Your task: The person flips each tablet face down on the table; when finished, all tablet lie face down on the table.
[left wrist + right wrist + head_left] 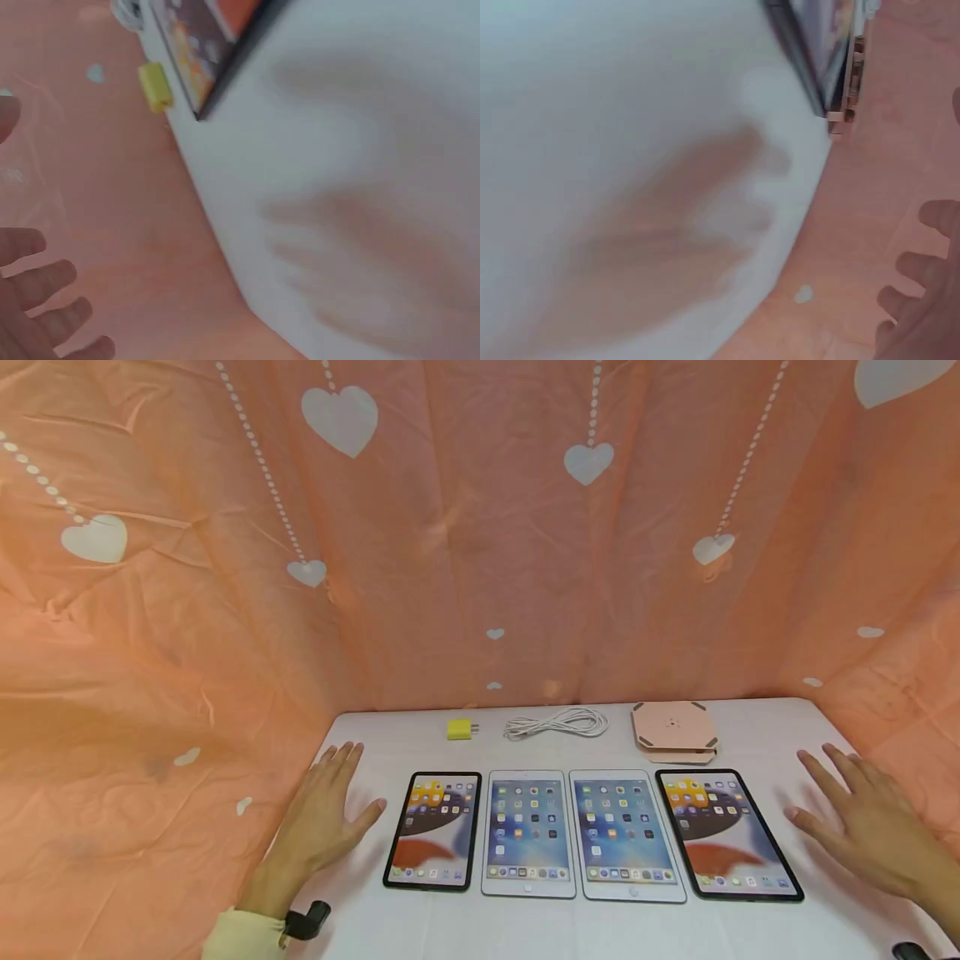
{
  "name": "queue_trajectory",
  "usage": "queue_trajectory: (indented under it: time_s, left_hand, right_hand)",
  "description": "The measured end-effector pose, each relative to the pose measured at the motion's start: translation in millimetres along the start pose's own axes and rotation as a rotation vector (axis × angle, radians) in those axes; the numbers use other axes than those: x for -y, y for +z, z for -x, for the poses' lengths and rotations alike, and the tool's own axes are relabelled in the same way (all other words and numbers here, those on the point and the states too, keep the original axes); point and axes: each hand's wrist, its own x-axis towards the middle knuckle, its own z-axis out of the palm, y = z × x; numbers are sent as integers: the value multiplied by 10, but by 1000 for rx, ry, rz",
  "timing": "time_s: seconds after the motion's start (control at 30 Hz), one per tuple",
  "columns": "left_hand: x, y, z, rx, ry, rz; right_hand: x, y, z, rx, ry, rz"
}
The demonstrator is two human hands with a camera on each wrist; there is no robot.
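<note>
My left hand [318, 818] is held over the left side of the white table, fingers straight and spread, with nothing in it. A black-bordered tablet [432, 831] is nearest to it. Two white-bordered tablets, one left of centre [528, 835] and one right of it [627, 835], lie side by side in the middle. At the row's right end lies another black-bordered tablet [727, 835], its screen lit like the others. Beside that one, my right hand [870, 827] has its fingers spread and holds nothing. Both wrist views show the hands' blurred shadows on the tabletop.
Behind the tablets, a yellow plug adapter [460, 729], a coiled white cable [558, 723] and a pink folded stand-like plate [673, 729] with grey corner pads lie along the table's [390, 743] back edge. An orange cloth [450, 568] with white hearts hangs around the table.
</note>
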Motion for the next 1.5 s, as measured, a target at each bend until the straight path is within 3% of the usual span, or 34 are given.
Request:
queue_trajectory:
  time_s: [0.17, 0.33, 0.5, 0.6, 0.83, 1.07, 1.17, 1.3, 1.5]
  left_hand:
    - [-138, -86, -94, -68, 35, 128]
    - [-320, -110, -173, -91, 25, 349]
    - [-521, -92, -276, 12, -14, 638]
    - [-630, -73, -349, 80, -9, 822]
    - [-933, 6, -495, 291, -74, 1171]
    - [-1447, 268, -695, 529, -100, 1301]
    - [-1675, 410, -744, 607, -134, 1402]
    - [-1957, 610, -771, 638, -198, 1500]
    - [-2365, 862, -774, 656, -288, 1582]
  right_hand:
    - [34, -107, -20, 7, 6, -121]
    - [56, -248, -26, 55, 91, -250]
    - [56, -358, -56, 139, 217, -305]
    - [28, -409, -91, 193, 272, -417]
    - [-66, -499, -152, 270, 315, -626]
    - [-197, -490, -228, 374, 331, -957]
    - [-199, -464, -286, 447, 396, -1003]
    - [-165, -480, -361, 546, 494, -1013]
    - [-128, -491, -449, 663, 562, -992]
